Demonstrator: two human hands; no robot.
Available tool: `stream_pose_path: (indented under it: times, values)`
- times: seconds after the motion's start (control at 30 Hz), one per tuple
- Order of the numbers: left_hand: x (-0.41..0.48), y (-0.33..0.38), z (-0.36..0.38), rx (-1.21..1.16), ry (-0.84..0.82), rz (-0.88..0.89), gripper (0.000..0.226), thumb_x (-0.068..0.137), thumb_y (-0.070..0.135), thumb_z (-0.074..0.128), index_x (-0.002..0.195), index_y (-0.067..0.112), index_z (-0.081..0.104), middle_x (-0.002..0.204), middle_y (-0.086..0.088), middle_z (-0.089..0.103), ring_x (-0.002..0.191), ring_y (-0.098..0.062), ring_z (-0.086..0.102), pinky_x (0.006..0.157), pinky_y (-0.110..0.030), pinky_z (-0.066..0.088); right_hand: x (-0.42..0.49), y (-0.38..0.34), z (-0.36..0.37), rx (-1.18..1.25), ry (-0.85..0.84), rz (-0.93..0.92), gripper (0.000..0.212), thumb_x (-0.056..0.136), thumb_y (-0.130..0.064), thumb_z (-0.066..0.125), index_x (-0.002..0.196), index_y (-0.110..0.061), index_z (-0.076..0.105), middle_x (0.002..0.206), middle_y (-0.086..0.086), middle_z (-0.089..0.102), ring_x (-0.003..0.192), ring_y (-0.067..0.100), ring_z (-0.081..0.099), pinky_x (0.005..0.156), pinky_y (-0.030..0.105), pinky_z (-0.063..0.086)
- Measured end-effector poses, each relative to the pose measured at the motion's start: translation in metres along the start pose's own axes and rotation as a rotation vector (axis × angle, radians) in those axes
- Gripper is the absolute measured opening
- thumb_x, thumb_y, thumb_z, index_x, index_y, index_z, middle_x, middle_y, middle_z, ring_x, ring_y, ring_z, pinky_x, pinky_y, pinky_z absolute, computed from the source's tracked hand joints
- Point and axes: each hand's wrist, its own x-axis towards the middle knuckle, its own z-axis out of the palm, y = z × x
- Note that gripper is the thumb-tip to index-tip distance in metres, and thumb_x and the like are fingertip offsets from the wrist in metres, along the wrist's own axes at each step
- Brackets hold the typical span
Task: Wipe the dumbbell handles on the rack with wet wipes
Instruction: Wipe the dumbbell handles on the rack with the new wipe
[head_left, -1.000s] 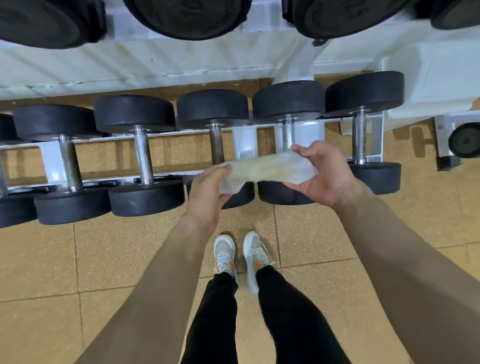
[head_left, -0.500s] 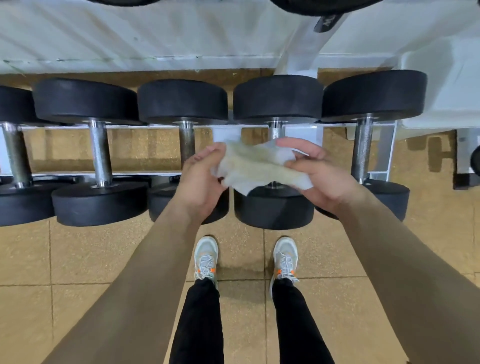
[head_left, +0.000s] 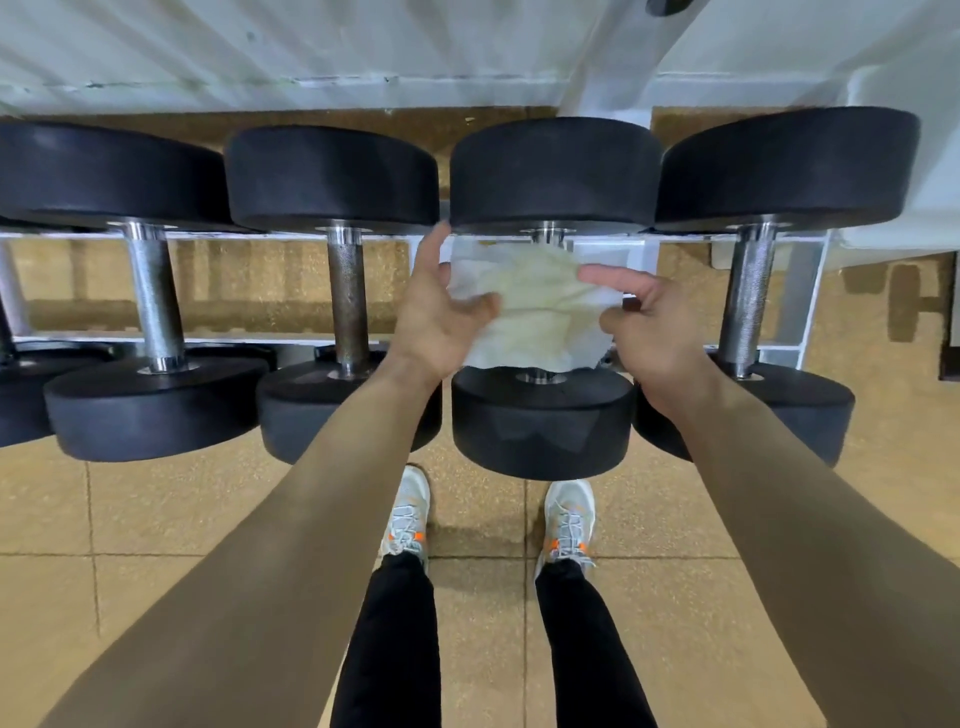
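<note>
White with a yellowish stain, the crumpled wet wipe (head_left: 540, 317) is stretched between your two hands. It hangs directly in front of the handle of the second dumbbell (head_left: 540, 423) from the right and hides that handle. Your left hand (head_left: 436, 317) pinches the wipe's left edge, thumb on the front and fingers reaching up behind. Your right hand (head_left: 649, 332) grips the right edge with thumb and curled fingers. Black round-headed dumbbells lie side by side on the white rack (head_left: 802, 291), steel handles pointing away from you. The neighbouring handle (head_left: 348, 301) to the left looks dark and knurled. Below are tan floor tiles (head_left: 156, 519), your pale trainers (head_left: 408, 519) with orange accents, and black trousers (head_left: 395, 649).
</note>
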Motion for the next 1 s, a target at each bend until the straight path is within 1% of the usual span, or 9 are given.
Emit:
stream_pose_path:
  times: [0.13,0.2,0.3,0.37,0.47,0.57,0.7,0.87,1.0]
  values:
    - [0.004,-0.009,0.015,0.028,0.106,0.092,0.084,0.09,-0.004,0.071,0.155,0.025,0.027,0.125,-0.011,0.058,0.095,-0.003,0.067,0.084,-0.021,0.057,0.004,-0.001,-0.003,-0.116,0.042,-0.037,0.056,0.093,0.01,0.044,0.135,-0.022,0.064,0.105,0.002,0.055,0.039,0.003,0.047,0.041,0.015,0.038]
    - [0.002,-0.013,0.019,0.176,0.161,0.079,0.083,0.092,0.008,0.072,0.157,0.026,0.023,0.125,-0.002,0.058,0.093,-0.005,0.067,0.087,-0.026,0.056,0.008,0.0,-0.002,-0.219,0.061,-0.031,0.056,0.094,0.002,0.047,0.139,-0.028,0.061,0.131,0.005,0.047,0.076,-0.001,0.062,0.067,0.016,0.051]
    - [-0.011,-0.017,0.023,0.246,0.361,-0.001,0.065,0.094,0.023,0.067,0.151,0.027,0.036,0.131,0.008,0.057,0.114,-0.015,0.06,0.098,-0.033,0.051,0.004,0.0,0.002,-0.488,0.205,0.051,0.055,0.091,-0.01,0.052,0.138,-0.037,0.057,0.142,0.005,0.034,0.13,0.03,0.035,0.11,0.035,0.036]
    - [-0.027,-0.02,0.028,0.125,0.462,0.007,0.045,0.096,0.018,0.06,0.139,0.026,0.05,0.122,0.011,0.062,0.109,-0.009,0.061,0.091,-0.016,0.048,-0.008,-0.004,0.01,-0.48,0.295,0.014,0.046,0.091,-0.015,0.057,0.135,-0.031,0.058,0.134,0.005,0.035,0.13,0.033,0.034,0.111,0.038,0.035]
    - [-0.043,-0.024,0.041,-0.06,0.548,-0.06,0.027,0.099,0.014,0.055,0.123,0.024,0.06,0.108,0.012,0.065,0.086,0.012,0.059,0.072,0.0,0.038,-0.013,-0.012,0.034,-0.307,0.098,0.081,0.051,0.089,-0.027,0.063,0.138,-0.02,0.051,0.127,-0.002,0.041,0.123,0.023,0.047,0.106,0.038,0.044]
    - [-0.045,-0.025,0.059,-0.166,0.588,-0.133,0.019,0.101,0.021,0.054,0.119,0.024,0.061,0.106,0.011,0.066,0.087,0.004,0.06,0.073,-0.006,0.037,0.003,-0.021,0.06,-0.147,-0.027,0.205,0.062,0.072,-0.04,0.068,0.127,-0.014,0.053,0.122,0.004,0.059,0.106,0.021,0.063,0.087,0.036,0.055]
    - [-0.041,-0.027,0.071,0.074,0.561,-0.154,0.02,0.097,0.041,0.048,0.115,0.034,0.055,0.11,0.014,0.065,0.094,-0.013,0.062,0.08,-0.028,0.043,0.034,-0.023,0.073,0.017,-0.006,0.27,0.023,0.079,-0.02,0.078,0.087,-0.016,0.056,0.088,0.003,0.066,0.087,0.023,0.068,0.078,0.034,0.056]
    - [-0.037,-0.03,0.072,0.111,0.576,-0.11,0.03,0.087,0.053,0.038,0.105,0.035,0.054,0.104,0.011,0.066,0.095,-0.018,0.063,0.085,-0.04,0.047,0.07,-0.028,0.061,0.328,-0.192,0.325,0.07,0.062,-0.04,0.092,0.121,-0.011,0.067,0.108,0.013,0.075,0.093,0.031,0.075,0.079,0.049,0.062]
    - [-0.038,-0.029,0.074,0.075,0.599,-0.111,0.034,0.086,0.056,0.035,0.103,0.033,0.053,0.104,0.012,0.064,0.096,-0.016,0.061,0.088,-0.042,0.048,0.075,-0.015,0.053,0.443,-0.345,0.294,0.016,0.092,-0.026,0.071,0.094,-0.013,0.078,0.082,0.01,0.074,0.078,0.027,0.073,0.073,0.04,0.06]
